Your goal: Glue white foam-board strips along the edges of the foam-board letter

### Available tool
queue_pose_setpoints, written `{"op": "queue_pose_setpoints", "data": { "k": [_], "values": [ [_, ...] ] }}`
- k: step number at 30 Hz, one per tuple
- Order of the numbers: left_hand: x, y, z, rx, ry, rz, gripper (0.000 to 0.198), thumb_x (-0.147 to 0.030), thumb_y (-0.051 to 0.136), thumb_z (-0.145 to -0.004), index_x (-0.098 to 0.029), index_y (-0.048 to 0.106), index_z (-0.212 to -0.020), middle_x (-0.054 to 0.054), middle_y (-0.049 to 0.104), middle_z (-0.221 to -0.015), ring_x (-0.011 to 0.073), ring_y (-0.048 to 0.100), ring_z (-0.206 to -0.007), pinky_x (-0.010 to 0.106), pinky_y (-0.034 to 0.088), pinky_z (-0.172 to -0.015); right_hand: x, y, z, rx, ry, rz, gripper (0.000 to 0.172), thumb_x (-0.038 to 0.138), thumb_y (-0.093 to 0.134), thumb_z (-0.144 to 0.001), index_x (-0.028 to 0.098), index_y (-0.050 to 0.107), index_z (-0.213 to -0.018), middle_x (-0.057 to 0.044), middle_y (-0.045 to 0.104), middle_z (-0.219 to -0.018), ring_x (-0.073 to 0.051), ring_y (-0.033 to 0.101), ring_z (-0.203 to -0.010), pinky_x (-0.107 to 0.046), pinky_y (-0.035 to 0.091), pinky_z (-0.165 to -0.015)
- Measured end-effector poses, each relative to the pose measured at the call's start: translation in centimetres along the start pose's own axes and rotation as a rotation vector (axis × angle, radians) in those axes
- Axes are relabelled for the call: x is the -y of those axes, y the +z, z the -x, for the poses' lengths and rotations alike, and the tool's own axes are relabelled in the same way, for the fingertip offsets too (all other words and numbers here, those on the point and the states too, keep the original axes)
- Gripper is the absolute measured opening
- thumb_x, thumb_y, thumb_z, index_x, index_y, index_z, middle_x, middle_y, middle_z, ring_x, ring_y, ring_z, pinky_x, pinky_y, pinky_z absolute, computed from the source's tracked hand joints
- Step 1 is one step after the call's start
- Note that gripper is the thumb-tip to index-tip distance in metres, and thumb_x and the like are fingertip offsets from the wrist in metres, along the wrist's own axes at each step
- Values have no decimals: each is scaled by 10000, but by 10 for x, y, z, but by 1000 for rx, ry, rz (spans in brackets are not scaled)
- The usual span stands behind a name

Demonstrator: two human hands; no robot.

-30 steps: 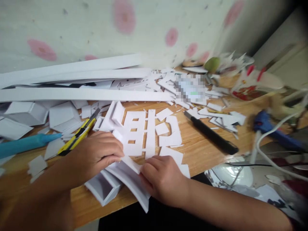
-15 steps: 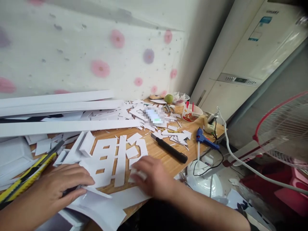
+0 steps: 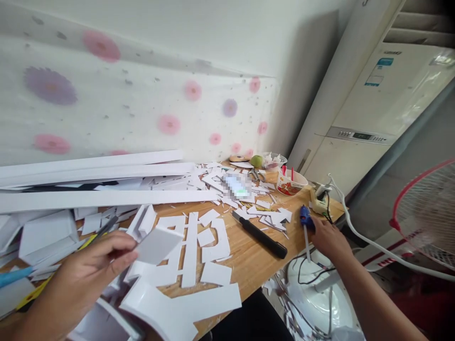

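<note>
Glue gun (image 3: pixel 304 215) nr table (image 3: pixel 245 265) edge, R hand (image 3: pixel 330 237) on; knife (image 3: pixel 263 238) apart.

The head camera looks forward and down, from quite near, at the left hand (image 3: pixel 94 270) and the right hand (image 3: pixel 329 237).

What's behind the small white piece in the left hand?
Behind the small white piece, parts of a cut-out sheet with rectangular openings show; what the piece itself covers can't be seen.

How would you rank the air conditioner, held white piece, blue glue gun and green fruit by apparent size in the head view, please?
Air conditioner
White piece in left hand
Blue glue gun, partly hidden by right hand
Green fruit
</note>
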State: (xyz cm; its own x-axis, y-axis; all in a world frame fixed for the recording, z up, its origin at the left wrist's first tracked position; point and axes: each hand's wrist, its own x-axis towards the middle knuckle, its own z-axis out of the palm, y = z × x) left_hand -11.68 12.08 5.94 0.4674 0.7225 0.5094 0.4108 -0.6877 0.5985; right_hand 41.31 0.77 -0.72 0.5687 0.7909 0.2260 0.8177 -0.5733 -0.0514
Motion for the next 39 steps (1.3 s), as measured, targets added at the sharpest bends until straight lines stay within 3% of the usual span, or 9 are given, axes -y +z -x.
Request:
{"op": "queue_pose_setpoints", "data": {
  "k": [3, 5, 10, 14, 19, 22, 25, 30, 39],
  "values": [
    [4, 2, 4, -126, -288, 273, 108, -252, 695, -791, -291, 664, -887, -52, 665, -775, 153, 612, -690, 214, 525, -603, -5, 3, 0, 14, -53, 5, 491, 31, 528, -708, 87, 647, -1181, -241, 656, -1120, -362, 602, -1135, -413, 457, -902],
    [5, 6, 6, -179, -360, 441, 79, -267, 714, -781, -251, 674, -846, -42, 638, -724, 130, 587, -667, 200, 512, -600, -12, 9, 1, -9, -121, -8, 440, 69, 518, -744, 100, 662, -1158, -247, 649, -1130, -367, 569, -1183, -400, 450, -920],
    [0, 15, 5, -300, -516, 614, 165, -291, 758, -727, -198, 644, -803, -27, 593, -689, 98, 540, -636, 179, 476, -581, -16, 29, 16, -236, -298, -126, 407, 248, 584, -748, 147, 650, -1137, -213, 620, -1093, -405, 607, -1068, -480, 510, -845],
    [-8, 16, 3, -326, -577, 747, 218, -267, 806, -669, -182, 657, -804, -17, 598, -689, 99, 534, -636, 185, 471, -587, 32, 11, 49, -247, -601, -448, 331, 317, 663, -754, 204, 644, -1065, -152, 604, -1086, -313, 650, -949, -418, 554, -784],
    [-15, 17, 0, -353, -623, 954, 257, -272, 843, -601, -157, 663, -744, 1, 617, -696, 89, 530, -591, 191, 450, -543, 136, -43, 97, -44, -828, -905, 29, 247, 603, -831, 238, 611, -857, -83, 615, -958, -238, 647, -845, -329, 558, -676],
    [-16, 19, 0, -361, -649, 1018, 281, -273, 845, -593, -163, 672, -785, 14, 641, -696, 102, 559, -597, 204, 462, -554, 191, -69, 114, 80, -943, -1133, 55, 219, 566, -840, 241, 566, -790, -41, 612, -878, -201, 635, -808, -289, 552, -651],
    [-17, 21, 0, -403, -681, 1076, 292, -266, 842, -588, -169, 669, -801, 21, 664, -733, 122, 594, -651, 219, 485, -591, 227, -83, 119, 179, -988, -1228, 95, 211, 541, -843, 227, 545, -749, -15, 602, -791, -158, 611, -695, -260, 534, -609],
    [-19, 25, 1, -465, -722, 1155, 243, -237, 816, -616, -170, 646, -777, -10, 631, -753, 111, 571, -686, 238, 489, -640, 256, -80, 120, 240, -969, -1289, 76, 208, 577, -838, 204, 579, -762, -10, 615, -777, -140, 603, -691, -247, 506, -634],
    [-19, 31, 2, -440, -758, 1216, 242, -232, 786, -626, -140, 640, -795, 33, 615, -808, 143, 539, -735, 303, 485, -710, 270, -64, 121, 330, -882, -1284, 142, 280, 623, -818, 217, 568, -703, -5, 576, -699, -158, 547, -619, -282, 439, -555]
  ]
}}
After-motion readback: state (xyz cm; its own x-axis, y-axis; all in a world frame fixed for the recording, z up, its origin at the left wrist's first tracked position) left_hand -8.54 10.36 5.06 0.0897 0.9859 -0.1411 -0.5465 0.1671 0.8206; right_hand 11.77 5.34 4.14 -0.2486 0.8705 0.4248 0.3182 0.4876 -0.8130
